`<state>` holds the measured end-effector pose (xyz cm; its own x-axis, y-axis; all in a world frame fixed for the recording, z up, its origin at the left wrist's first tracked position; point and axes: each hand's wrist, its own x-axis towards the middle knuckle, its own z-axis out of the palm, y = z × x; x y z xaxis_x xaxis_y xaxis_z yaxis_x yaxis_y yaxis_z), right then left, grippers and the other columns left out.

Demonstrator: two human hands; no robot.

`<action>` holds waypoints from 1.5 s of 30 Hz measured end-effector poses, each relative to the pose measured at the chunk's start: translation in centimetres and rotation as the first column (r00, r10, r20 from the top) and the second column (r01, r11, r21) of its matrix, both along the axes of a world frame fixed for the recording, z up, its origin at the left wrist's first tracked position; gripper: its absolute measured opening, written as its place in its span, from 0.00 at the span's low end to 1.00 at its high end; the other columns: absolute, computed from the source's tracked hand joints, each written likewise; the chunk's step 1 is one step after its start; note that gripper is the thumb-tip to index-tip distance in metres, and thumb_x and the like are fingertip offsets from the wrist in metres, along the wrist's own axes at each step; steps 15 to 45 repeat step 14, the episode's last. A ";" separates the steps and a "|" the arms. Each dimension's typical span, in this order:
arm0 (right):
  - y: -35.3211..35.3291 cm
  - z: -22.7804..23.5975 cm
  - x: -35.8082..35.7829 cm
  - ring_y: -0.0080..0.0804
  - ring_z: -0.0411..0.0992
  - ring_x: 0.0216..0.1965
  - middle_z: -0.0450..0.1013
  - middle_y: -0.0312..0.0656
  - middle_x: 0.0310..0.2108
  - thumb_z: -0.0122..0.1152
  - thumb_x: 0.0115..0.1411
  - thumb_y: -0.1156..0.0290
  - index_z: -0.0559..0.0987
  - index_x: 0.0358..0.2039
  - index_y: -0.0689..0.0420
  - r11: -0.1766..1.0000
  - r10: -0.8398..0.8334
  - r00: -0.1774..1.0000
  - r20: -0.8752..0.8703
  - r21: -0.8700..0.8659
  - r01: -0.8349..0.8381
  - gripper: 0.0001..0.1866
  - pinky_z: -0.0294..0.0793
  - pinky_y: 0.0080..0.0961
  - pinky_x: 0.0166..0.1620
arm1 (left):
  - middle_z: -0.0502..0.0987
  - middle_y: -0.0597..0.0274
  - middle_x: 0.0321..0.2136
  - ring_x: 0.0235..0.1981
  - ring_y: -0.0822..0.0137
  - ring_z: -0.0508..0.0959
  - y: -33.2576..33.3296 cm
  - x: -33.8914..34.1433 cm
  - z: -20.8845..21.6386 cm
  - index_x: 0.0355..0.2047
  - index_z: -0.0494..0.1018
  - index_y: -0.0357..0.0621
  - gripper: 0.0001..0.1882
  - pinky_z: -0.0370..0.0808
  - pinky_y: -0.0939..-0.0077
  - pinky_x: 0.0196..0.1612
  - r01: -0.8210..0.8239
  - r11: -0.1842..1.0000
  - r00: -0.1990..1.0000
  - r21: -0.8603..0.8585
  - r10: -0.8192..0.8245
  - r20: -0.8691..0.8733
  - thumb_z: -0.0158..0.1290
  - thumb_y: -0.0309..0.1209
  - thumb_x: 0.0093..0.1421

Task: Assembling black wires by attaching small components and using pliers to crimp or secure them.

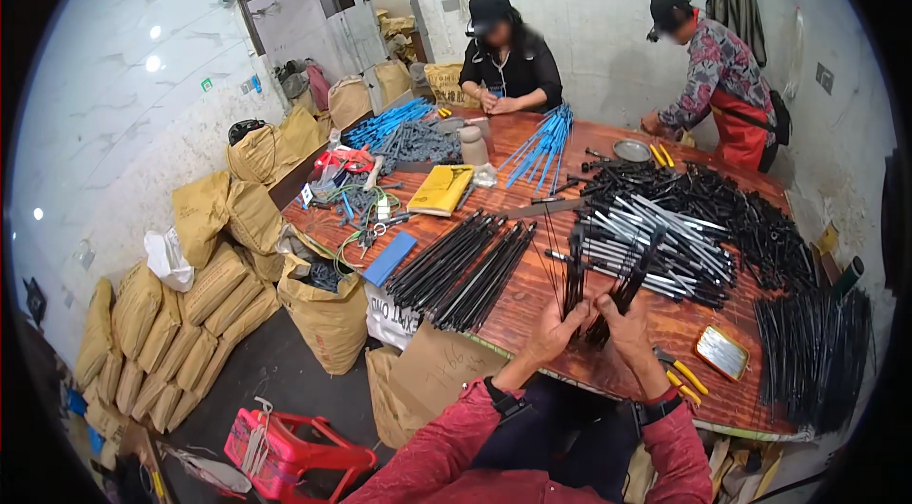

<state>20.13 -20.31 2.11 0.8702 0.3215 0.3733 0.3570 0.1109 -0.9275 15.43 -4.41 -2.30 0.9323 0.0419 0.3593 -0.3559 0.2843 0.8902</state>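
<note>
Both my hands are raised over the near edge of the red-brown wooden table (693,314), close together. My left hand (551,335) is closed round a bundle of thin black rods (574,276) that stand roughly upright; a few thin wires splay out beside them. My right hand (629,333) grips a second bundle of black rods (642,278), leaning right. The lower ends of both bundles meet between my hands, partly hidden by my fingers. Just beyond lies a heap of silver-and-black rods (655,243). To the left are rows of black rods (461,266).
Yellow-handled pliers (686,379) and a shallow tin (722,353) lie right of my hands, near long black rods (812,352). Black parts (731,214) are heaped farther back. Two people work across the table, near blue rods (541,148). Sacks (323,314) and a red stool (294,452) stand left.
</note>
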 end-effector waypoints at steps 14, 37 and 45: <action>2.0 -4.3 0.6 0.29 0.73 0.51 0.75 0.40 0.49 0.66 0.65 0.51 0.73 0.59 0.61 0.995 0.076 0.994 -0.075 -0.059 -0.081 0.31 0.71 0.27 0.55 | 0.73 0.66 0.53 0.57 0.69 0.73 -0.1 1.3 -1.7 0.67 0.59 0.43 0.32 0.67 0.69 0.64 0.124 0.841 0.969 -0.527 -0.217 -0.117 0.58 0.36 0.67; 2.0 -4.3 0.6 0.29 0.73 0.51 0.75 0.40 0.49 0.66 0.65 0.51 0.73 0.59 0.61 0.995 0.076 0.994 -0.075 -0.059 -0.081 0.31 0.71 0.27 0.55 | 0.73 0.66 0.53 0.57 0.69 0.73 -0.1 1.3 -1.7 0.67 0.59 0.43 0.32 0.67 0.69 0.64 0.124 0.841 0.969 -0.527 -0.217 -0.117 0.58 0.36 0.67; 2.0 -4.3 0.6 0.29 0.73 0.51 0.75 0.40 0.49 0.66 0.65 0.51 0.73 0.59 0.61 0.995 0.076 0.994 -0.075 -0.059 -0.081 0.31 0.71 0.27 0.55 | 0.73 0.66 0.53 0.57 0.69 0.73 -0.1 1.3 -1.7 0.67 0.59 0.43 0.32 0.67 0.69 0.64 0.124 0.841 0.969 -0.527 -0.217 -0.117 0.58 0.36 0.67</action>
